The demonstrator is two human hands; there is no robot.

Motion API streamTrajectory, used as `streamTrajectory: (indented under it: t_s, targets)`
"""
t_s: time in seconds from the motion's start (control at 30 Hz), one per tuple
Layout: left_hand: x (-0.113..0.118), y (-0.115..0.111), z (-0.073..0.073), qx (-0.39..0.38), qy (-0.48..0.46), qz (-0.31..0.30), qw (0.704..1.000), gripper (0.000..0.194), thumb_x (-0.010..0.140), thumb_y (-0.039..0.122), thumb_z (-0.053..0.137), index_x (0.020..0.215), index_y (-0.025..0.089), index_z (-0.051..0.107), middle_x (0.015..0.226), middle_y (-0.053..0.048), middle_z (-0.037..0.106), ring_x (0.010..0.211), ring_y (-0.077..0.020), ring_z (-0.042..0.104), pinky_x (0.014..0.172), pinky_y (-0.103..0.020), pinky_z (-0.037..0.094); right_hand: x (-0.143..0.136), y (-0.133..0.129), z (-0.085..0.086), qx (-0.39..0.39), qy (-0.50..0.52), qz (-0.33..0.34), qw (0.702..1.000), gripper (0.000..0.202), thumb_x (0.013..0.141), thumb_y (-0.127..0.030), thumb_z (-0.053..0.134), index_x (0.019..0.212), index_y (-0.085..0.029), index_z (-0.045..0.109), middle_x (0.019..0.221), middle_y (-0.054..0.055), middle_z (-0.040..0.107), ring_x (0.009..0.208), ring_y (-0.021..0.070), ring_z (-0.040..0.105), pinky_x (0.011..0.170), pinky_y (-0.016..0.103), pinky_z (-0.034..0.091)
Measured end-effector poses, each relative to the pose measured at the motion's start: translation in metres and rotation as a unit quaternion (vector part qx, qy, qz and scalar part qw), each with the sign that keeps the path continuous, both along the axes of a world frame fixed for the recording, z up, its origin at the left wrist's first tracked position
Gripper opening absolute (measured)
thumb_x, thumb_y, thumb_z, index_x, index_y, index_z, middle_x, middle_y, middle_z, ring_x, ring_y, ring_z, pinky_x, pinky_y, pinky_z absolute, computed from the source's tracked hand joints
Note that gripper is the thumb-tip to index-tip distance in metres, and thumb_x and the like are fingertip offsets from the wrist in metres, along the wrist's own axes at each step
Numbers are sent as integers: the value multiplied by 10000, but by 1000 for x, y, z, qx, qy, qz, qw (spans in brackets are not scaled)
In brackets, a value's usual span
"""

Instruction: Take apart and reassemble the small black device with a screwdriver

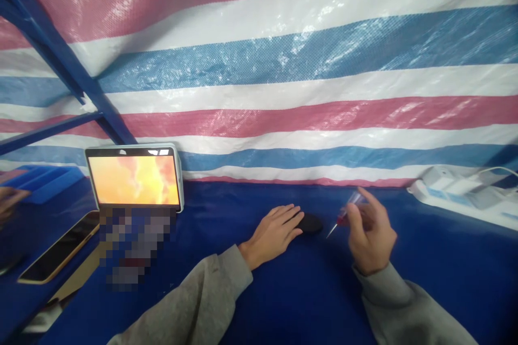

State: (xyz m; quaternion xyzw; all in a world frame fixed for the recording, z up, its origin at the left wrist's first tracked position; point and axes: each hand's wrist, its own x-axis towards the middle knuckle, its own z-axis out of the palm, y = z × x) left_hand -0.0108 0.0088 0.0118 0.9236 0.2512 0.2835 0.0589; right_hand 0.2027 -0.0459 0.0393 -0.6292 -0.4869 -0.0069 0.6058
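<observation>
My left hand (275, 232) lies flat with its fingers stretched out, its fingertips at the left edge of a flat black oval object (311, 223) on the blue tabletop. Whether the fingers press on that object or only touch its edge, I cannot tell. To the right, my right hand (371, 234) is raised a little and closed on a small screwdriver (343, 218). The screwdriver has a clear handle, a red part near the shaft and a thin metal shaft slanting down to the left, its tip close to the black object.
A tablet (133, 180) stands at the left, playing a bright picture, with a blurred-out patch before it. A phone (60, 248), a blue tray (48, 182) and another person's hand (11, 200) are farther left. A white power strip (465, 205) with plugs lies right.
</observation>
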Motion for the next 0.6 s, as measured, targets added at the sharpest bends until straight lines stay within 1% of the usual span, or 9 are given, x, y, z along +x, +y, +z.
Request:
streamTrajectory:
  t_s: [0.07, 0.13, 0.23, 0.33, 0.43, 0.6]
  targets:
    - [1, -1, 1, 20, 18, -26, 999, 390, 1058, 347, 412, 1387, 172, 524, 1432, -86, 562, 1376, -220, 484, 1150, -402, 410, -3, -3, -1, 54, 22, 10, 998, 495, 922, -427, 558, 1342, -168, 514, 876, 78, 708, 623, 179, 696, 623, 333, 590]
    - [1, -3, 2, 35, 32, -39, 998, 394, 1059, 351, 404, 1386, 167, 525, 1439, -92, 554, 1381, -224, 478, 1152, -407, 409, -3, -5, -6, 76, 11, 33, 996, 474, 938, -392, 550, 1349, -163, 494, 899, 97, 726, 634, 189, 713, 635, 357, 608]
    - [2, -3, 2, 50, 36, -39, 997, 395, 1056, 362, 413, 1376, 164, 532, 1427, -102, 565, 1359, -229, 503, 1131, -413, 435, 2, -3, -16, 65, -81, 37, 994, 372, 934, -335, 580, 1266, -168, 562, 922, 100, 757, 671, 195, 741, 695, 358, 622]
    - [2, -3, 1, 69, 32, -40, 996, 405, 1052, 387, 419, 1351, 147, 550, 1390, -110, 594, 1313, -237, 546, 1108, -415, 456, 8, 0, -21, 97, -162, 53, 981, 299, 912, -262, 624, 1198, -176, 615, 914, 70, 772, 676, 177, 747, 695, 312, 627]
    - [2, -3, 1, 79, 32, -35, 996, 408, 1052, 394, 418, 1340, 139, 556, 1363, -117, 612, 1284, -242, 568, 1093, -420, 467, 8, 1, -19, 115, -184, 65, 974, 298, 912, -215, 622, 1207, -174, 613, 921, 62, 775, 672, 163, 745, 692, 290, 625]
    - [2, -2, 1, 75, 23, -28, 997, 405, 1049, 387, 426, 1343, 137, 547, 1351, -133, 614, 1263, -237, 580, 1082, -418, 473, 4, -2, -14, 115, -214, 68, 968, 276, 918, -230, 616, 1190, -180, 615, 906, 59, 779, 699, 166, 751, 689, 277, 620]
